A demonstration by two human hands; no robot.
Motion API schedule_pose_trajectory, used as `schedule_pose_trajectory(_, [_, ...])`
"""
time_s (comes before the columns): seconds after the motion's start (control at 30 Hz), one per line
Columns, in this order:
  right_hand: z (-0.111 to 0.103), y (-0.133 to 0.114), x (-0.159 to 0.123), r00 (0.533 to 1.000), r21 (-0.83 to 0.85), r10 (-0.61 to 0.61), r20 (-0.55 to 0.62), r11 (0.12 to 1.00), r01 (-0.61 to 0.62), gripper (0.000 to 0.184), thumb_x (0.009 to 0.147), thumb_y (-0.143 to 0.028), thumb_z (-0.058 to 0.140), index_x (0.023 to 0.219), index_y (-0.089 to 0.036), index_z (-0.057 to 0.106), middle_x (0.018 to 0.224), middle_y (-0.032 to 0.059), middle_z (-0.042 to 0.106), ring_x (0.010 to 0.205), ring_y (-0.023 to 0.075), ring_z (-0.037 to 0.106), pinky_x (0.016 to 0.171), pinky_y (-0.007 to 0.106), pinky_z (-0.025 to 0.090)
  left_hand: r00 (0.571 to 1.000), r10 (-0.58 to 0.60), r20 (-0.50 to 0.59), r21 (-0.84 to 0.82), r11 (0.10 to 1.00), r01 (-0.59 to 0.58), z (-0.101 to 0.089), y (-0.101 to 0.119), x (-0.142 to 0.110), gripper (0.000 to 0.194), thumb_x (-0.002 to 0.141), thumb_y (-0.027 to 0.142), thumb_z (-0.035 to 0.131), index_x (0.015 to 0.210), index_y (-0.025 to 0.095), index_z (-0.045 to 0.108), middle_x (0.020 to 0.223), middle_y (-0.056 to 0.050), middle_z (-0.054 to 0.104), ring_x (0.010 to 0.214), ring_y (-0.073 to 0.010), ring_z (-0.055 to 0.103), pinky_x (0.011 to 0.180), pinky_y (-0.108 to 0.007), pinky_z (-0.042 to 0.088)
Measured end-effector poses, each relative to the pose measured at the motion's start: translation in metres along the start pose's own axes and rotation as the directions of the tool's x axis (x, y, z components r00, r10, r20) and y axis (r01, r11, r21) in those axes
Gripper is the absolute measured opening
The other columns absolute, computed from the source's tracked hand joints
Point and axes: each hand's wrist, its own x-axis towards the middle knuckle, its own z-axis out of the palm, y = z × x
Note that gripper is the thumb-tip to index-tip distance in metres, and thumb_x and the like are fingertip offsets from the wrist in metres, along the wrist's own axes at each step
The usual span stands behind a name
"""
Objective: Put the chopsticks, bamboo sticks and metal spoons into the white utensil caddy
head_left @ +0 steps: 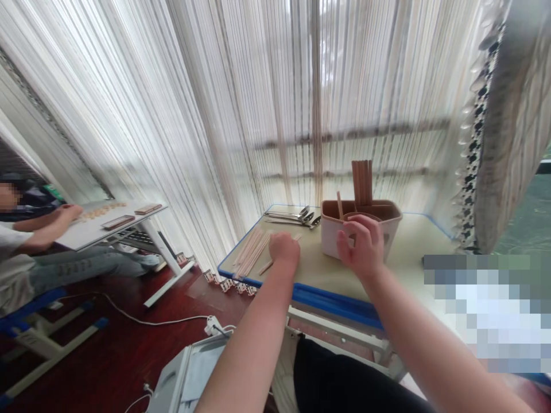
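Note:
My left hand rests knuckles-up on the table with its fingers curled under; a wooden chopstick pokes out beneath it. Just left of it lies a bundle of wooden chopsticks. My right hand hovers in front of a pink cutlery holder, thumb and fingers apart and curved, holding nothing. Several brown sticks stand upright in the holder. Metal spoons lie behind my left hand.
The table has a blue edge. White string curtains hang behind it. At the left another person sits at a white table. A cable and power strip lie on the red floor.

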Motion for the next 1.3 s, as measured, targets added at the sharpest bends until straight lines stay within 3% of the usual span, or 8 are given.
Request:
schedule_pose_trajectory(0.13, [0.004,-0.006,-0.004,0.976,0.191,-0.094,0.198,0.98,0.055,0.03,0.078,-0.023,0.055,0.107,-0.02,0.047,0.097,0.0087,0.059,0.074,0.0152,0.058,0.064,0.027,0.046,0.991,-0.092,0.093,0.09,0.992,0.084,0.006,0.005,-0.001,0.025,0.079,0.019,0.049,0.087,0.008,0.069,0.091,-0.021,0.066,0.095,-0.0294,0.058,0.077,-0.037,0.044])
schedule_pose_trajectory(0.27, [0.005,-0.009,-0.006,0.928,0.277,-0.082,0.364,0.961,-0.023,0.023,0.081,-0.025,0.052,0.103,-0.019,0.047,0.08,0.0025,0.062,0.058,0.011,0.055,0.055,0.023,0.042,0.99,-0.11,0.089,0.07,0.992,0.104,0.004,0.004,0.0,0.024,0.079,0.02,0.05,0.088,0.009,0.069,0.092,-0.021,0.066,0.097,-0.0299,0.059,0.077,-0.038,0.044])
schedule_pose_trajectory(0.5, [0.0,-0.012,-0.001,0.918,0.258,0.025,0.395,0.956,-0.137,0.012,0.083,-0.028,0.05,0.092,-0.02,0.053,0.065,-0.0009,0.061,0.053,0.0103,0.053,0.054,0.022,0.04,0.989,-0.133,0.063,-0.018,0.991,0.134,-0.003,0.0,-0.001,0.021,0.078,0.027,0.051,0.085,0.015,0.068,0.089,-0.015,0.068,0.087,-0.0267,0.062,0.072,-0.035,0.044])
schedule_pose_trajectory(0.73, [-0.001,-0.012,0.002,0.913,0.236,0.036,0.407,0.961,-0.143,0.011,0.085,-0.026,0.045,0.086,-0.02,0.054,0.065,0.0003,0.06,0.058,0.012,0.054,0.055,0.023,0.038,0.984,-0.005,-0.178,-0.276,0.96,-0.045,-0.001,0.002,0.002,0.016,0.082,0.021,0.048,0.085,0.016,0.063,0.089,-0.01,0.065,0.085,-0.0201,0.06,0.076,-0.031,0.043])
schedule_pose_trajectory(0.87, [-0.002,-0.012,0.003,0.918,0.252,0.043,0.394,0.956,-0.153,0.012,0.086,-0.025,0.044,0.089,-0.019,0.054,0.07,0.0018,0.062,0.062,0.0129,0.056,0.058,0.023,0.039,0.895,0.05,-0.443,-0.42,0.87,-0.257,-0.004,0.006,-0.001,0.015,0.086,0.024,0.046,0.086,0.016,0.059,0.087,-0.008,0.061,0.084,-0.0178,0.057,0.079,-0.031,0.043])
schedule_pose_trajectory(1.0, [-0.002,-0.014,0.003,0.9,0.248,0.04,0.433,0.955,-0.162,0.014,0.086,-0.026,0.043,0.088,-0.019,0.055,0.069,0.002,0.062,0.061,0.0127,0.057,0.058,0.023,0.04,0.769,-0.032,-0.639,-0.525,0.748,-0.405,-0.011,0.012,-0.007,0.019,0.089,0.029,0.044,0.094,0.015,0.055,0.09,-0.009,0.059,0.085,-0.0163,0.056,0.078,-0.03,0.045])
schedule_pose_trajectory(1.13, [0.0,-0.015,0.003,0.886,0.259,0.024,0.462,0.953,-0.161,0.014,0.086,-0.026,0.043,0.085,-0.019,0.055,0.067,0.0017,0.062,0.058,0.0118,0.055,0.056,0.022,0.039,0.7,-0.148,-0.699,-0.587,0.679,-0.442,-0.014,0.015,-0.01,0.028,0.091,0.031,0.041,0.11,0.014,0.052,0.099,-0.012,0.057,0.091,-0.0159,0.058,0.081,-0.03,0.047])
schedule_pose_trajectory(1.3, [-0.001,-0.016,0.004,0.886,0.24,0.036,0.461,0.957,-0.163,0.014,0.086,-0.026,0.042,0.083,-0.019,0.055,0.063,0.0006,0.06,0.055,0.0114,0.053,0.054,0.022,0.037,0.697,-0.261,-0.667,-0.69,0.569,-0.447,-0.012,0.016,-0.009,0.037,0.093,0.033,0.034,0.124,0.015,0.042,0.107,-0.013,0.052,0.088,-0.0141,0.061,0.083,-0.03,0.048])
